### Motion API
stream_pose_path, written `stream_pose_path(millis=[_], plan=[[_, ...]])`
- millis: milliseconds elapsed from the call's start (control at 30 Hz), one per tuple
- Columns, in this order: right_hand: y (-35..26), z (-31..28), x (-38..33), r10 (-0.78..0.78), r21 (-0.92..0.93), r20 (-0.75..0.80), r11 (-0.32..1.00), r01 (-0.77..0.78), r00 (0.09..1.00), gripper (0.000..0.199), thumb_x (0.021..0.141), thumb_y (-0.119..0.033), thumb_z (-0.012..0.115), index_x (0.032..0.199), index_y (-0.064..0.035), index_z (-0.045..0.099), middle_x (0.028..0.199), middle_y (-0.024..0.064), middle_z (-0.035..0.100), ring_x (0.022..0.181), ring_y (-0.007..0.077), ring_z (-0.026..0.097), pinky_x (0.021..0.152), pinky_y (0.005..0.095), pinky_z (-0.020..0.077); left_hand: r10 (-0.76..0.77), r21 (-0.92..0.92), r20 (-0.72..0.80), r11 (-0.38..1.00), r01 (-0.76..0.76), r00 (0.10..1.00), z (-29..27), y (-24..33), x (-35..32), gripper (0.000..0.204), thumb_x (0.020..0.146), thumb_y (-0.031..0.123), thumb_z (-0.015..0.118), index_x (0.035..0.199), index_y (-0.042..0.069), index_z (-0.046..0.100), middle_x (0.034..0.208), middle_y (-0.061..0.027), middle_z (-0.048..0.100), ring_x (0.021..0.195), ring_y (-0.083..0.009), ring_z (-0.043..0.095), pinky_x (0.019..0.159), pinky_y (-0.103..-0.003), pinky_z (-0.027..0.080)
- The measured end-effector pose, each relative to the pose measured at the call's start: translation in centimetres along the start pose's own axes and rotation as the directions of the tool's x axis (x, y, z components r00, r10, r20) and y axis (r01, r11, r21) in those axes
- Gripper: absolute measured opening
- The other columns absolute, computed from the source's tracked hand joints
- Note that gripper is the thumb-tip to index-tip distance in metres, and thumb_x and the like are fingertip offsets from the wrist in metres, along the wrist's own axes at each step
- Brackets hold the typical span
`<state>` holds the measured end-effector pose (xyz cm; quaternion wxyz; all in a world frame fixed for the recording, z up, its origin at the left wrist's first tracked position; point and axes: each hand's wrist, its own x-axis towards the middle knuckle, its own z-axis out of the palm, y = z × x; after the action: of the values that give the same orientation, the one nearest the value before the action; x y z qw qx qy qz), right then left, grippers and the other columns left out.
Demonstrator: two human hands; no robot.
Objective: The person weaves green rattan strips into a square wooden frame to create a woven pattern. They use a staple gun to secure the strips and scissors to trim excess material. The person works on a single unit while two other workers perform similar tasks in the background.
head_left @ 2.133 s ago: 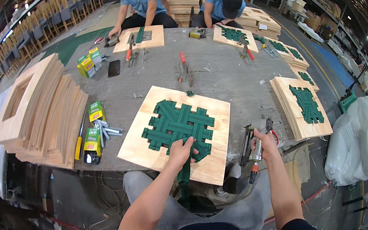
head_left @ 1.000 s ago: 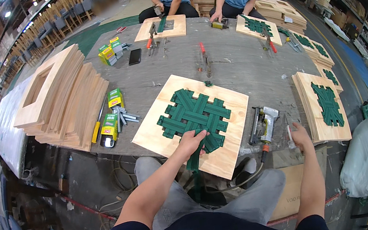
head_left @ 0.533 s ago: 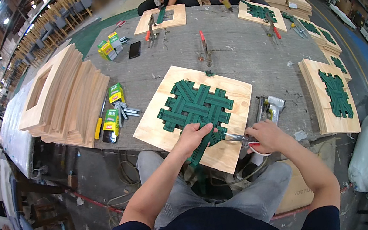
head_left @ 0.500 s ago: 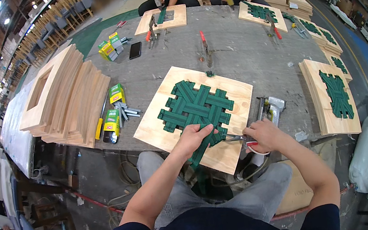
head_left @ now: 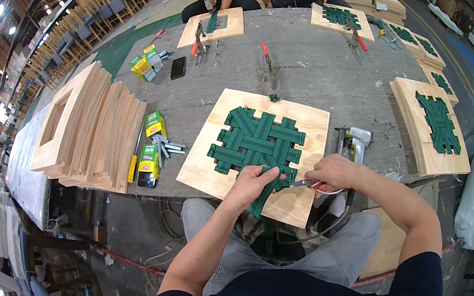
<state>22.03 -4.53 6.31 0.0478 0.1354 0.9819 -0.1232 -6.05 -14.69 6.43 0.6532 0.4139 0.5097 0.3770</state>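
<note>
your left hand (head_left: 252,183) pinches a loose end of green webbing strap (head_left: 261,192) at the near edge of the square wooden frame (head_left: 300,120) — the frame lies on the grey workbench (head_left: 323,69), just in front of you. your right hand (head_left: 331,172) grips red-handled scissors (head_left: 309,184), blades right at the strap. a staple gun (head_left: 355,140) sits just beyond that hand.

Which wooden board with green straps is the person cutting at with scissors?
The big board right in front, at the table's near edge. The left hand pinches its loose green strap and the right hand holds scissors there; nobody touches the stack on the right.
</note>
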Motion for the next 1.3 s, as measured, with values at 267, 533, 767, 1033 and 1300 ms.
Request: stream_pose_path(millis=[267, 533, 767, 1033, 1300], plan=[[-2.5, -0.1, 2.0, 0.083, 0.006, 0.066, 0.996, -0.084, 0.994, 0.033, 0.087, -0.036, 0.072, 0.11, -0.0143, 0.062, 0.086, 0.0126, 0.07, 0.085, 0.037, 0.071, 0.071, 0.0494, 0.0547, 0.051, 0.077, 0.046, 0.996, -0.055, 0.998, 1.0, 0.6, -0.8, 0.029, 0.104, 0.028, 0.065, 0.11, 0.001, 0.076, 0.099, -0.002, 0.076, 0.083, -0.0083, 0.065, 0.074, -0.026, 0.055], [-4.6, 2.7, -3.8, 0.678, 0.415, -0.429, 0.735, -0.537, 0.597, 0.038, 0.09, -0.034, 0.073, 0.119, -0.0135, 0.059, 0.095, 0.0111, 0.074, 0.085, 0.038, 0.072, 0.072, 0.0503, 0.0559, 0.224, -0.093, -0.088, 0.968, -0.232, 0.971, -2.6, 2.1, -6.2, 0.043, 0.107, 0.018, 0.058, 0.145, -0.001, 0.055, 0.126, -0.0064, 0.069, 0.091, -0.013, 0.068, 0.08, -0.03, 0.059], [1.6, 4.8, -16.8, 0.893, 0.324, -0.449, 0.16, -0.933, -0.003, 0.035, 0.091, -0.03, 0.071, 0.116, -0.0067, 0.063, 0.11, 0.0251, 0.069, 0.103, 0.0432, 0.068, 0.086, 0.0521, 0.0535, 0.136, -0.262, -0.239, 0.944, -0.199, 0.961, -5.6, -3.2, -10.0, 0.047, 0.107, 0.014, 0.056, 0.151, 0.002, 0.047, 0.134, -0.0098, 0.065, 0.094, -0.019, 0.071, 0.083, -0.038, 0.061], [1.7, 6.0, -10.1, 0.974, 0.563, -0.228, 0.144, -0.814, 0.014, 0.055, 0.094, -0.037, 0.069, 0.13, 0.0046, 0.061, 0.127, 0.0282, 0.061, 0.114, 0.0446, 0.064, 0.097, 0.0514, 0.0509, 0.111, -0.186, -0.382, 0.963, -0.194, 0.918, -4.9, -2.8, -9.8, 0.045, 0.106, 0.019, 0.059, 0.149, 0.005, 0.052, 0.125, -0.0072, 0.068, 0.084, -0.0102, 0.067, 0.069, -0.03, 0.061], [2.9, 6.1, -6.9, 0.927, 0.475, -0.374, 0.164, -0.865, -0.03, 0.065, 0.093, -0.034, 0.071, 0.141, 0.0044, 0.05, 0.128, 0.029, 0.059, 0.118, 0.0457, 0.061, 0.098, 0.0508, 0.0512, 0.514, 0.434, -0.287, 0.822, -0.369, 0.808, -9.4, 1.2, 0.8, 0.034, 0.105, 0.024, 0.059, 0.132, 0.004, 0.068, 0.132, -0.0114, 0.067, 0.122, -0.0239, 0.062, 0.106, -0.037, 0.046]])
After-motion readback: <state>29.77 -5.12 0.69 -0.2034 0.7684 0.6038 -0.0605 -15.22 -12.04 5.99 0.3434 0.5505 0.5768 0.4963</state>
